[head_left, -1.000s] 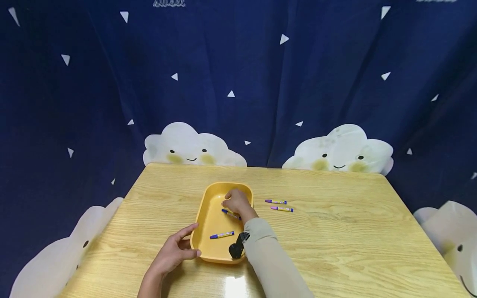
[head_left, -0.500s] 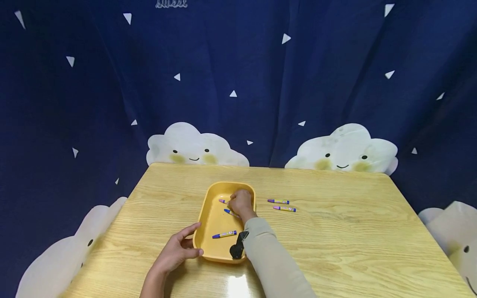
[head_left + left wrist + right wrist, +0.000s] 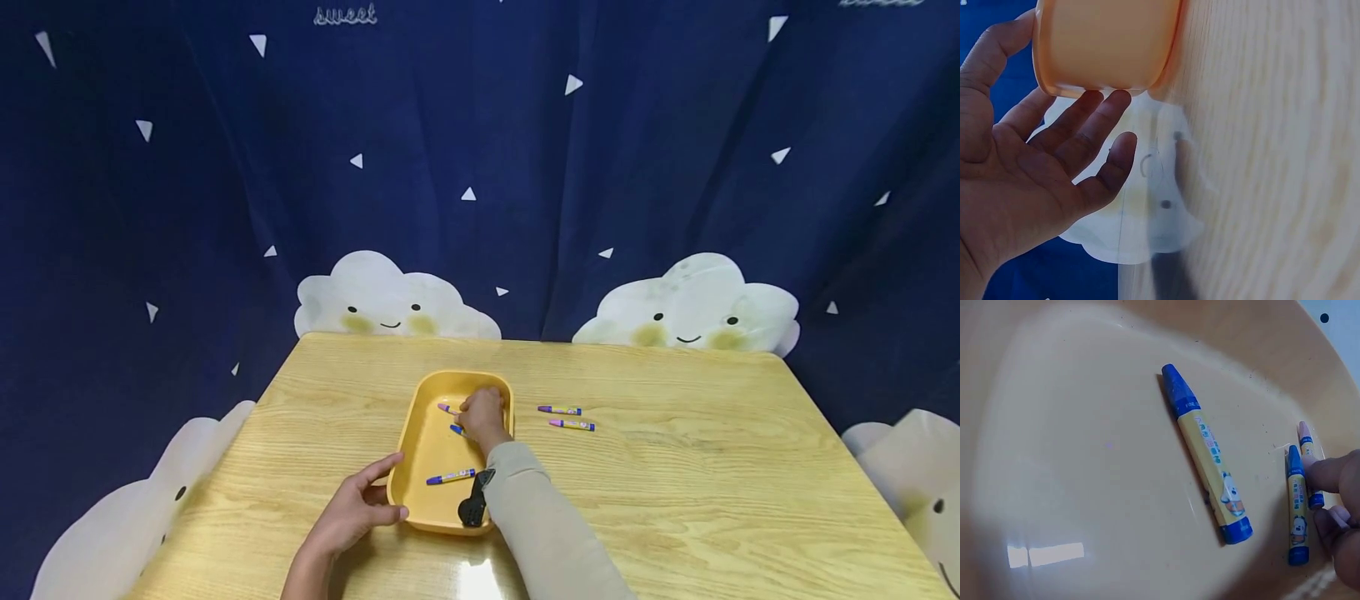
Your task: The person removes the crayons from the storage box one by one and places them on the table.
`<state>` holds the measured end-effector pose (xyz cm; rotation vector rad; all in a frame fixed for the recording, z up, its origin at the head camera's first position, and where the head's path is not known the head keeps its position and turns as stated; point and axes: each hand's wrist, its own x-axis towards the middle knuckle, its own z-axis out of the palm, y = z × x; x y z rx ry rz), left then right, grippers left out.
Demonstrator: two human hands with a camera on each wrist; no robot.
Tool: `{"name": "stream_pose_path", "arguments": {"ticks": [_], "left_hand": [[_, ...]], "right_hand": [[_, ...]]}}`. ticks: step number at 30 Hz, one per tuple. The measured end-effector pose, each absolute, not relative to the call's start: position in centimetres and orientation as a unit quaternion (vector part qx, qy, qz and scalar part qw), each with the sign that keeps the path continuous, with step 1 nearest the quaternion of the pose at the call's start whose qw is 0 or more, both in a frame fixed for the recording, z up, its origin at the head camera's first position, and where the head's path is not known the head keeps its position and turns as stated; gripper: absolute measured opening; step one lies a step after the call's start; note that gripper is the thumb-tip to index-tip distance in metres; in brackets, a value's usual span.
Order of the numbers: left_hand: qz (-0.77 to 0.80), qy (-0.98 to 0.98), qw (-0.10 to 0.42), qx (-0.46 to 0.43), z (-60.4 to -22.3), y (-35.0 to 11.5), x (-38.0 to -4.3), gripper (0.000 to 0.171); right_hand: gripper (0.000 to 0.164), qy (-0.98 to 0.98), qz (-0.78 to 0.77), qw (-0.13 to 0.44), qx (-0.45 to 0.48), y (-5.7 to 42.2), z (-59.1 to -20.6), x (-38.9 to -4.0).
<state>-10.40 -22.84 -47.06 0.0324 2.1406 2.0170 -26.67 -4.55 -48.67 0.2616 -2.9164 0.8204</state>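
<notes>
My left hand (image 3: 351, 508) holds the near left corner of a yellow plastic tray (image 3: 405, 421). In the left wrist view, the thumb and fingertips of that hand (image 3: 1035, 162) meet the tray's wall (image 3: 1110, 47), with the little finger off it. Inside the tray, my right hand (image 3: 483, 417) is down at its far part. Its fingers (image 3: 1338, 472) are at a pink crayon (image 3: 1307, 445), and a blue crayon (image 3: 1297, 509) lies right beside them. I cannot tell whether they pinch a crayon. Another blue crayon (image 3: 1210, 456) lies nearer on the tray floor.
Right of the tray, a purple crayon (image 3: 560, 410) and a pink crayon (image 3: 572, 425) lie on the wooden table (image 3: 675, 483). A dark blue curtain (image 3: 420, 167) with white triangles and clouds hangs behind. A black device (image 3: 472, 506) is strapped at the right wrist.
My right hand has shifted slightly right within the tray, uncovering the pink crayon's tip, then moved close to the blue crayon beside it. The left hand stays at the tray's corner.
</notes>
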Motion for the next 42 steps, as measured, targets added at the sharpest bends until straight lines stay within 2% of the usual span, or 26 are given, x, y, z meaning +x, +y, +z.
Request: {"name": "stream_pose_path", "arguments": {"ticks": [12,16,22,30,42], "left_hand": [[0.685,0.722,0.100,0.012,-47.2,-22.9,-10.4,0.081],[0.684,0.723,0.099,0.011,-47.3,-22.8,-10.5,0.081],[0.682,0.724,0.098,0.004,-47.2,-22.7,-10.5,0.081],[0.688,0.718,0.099,-0.001,-47.1,-22.7,-10.5,0.082],[0.689,0.718,0.099,0.007,-47.0,-22.8,-10.3,0.082]], "right_hand": [[0.008,-0.957,0.266,0.032,0.113,-4.0,-48.0,-26.9],[0.016,-0.946,0.296,-0.001,0.134,-3.4,-47.2,-27.0],[0.006,-0.922,0.346,-0.040,0.170,-2.9,-45.4,-27.0],[0.004,-0.907,0.341,-0.079,0.233,-2.2,-43.0,-26.6],[0.008,-0.892,0.355,-0.046,0.275,-0.2,-42.2,-25.1]]}}
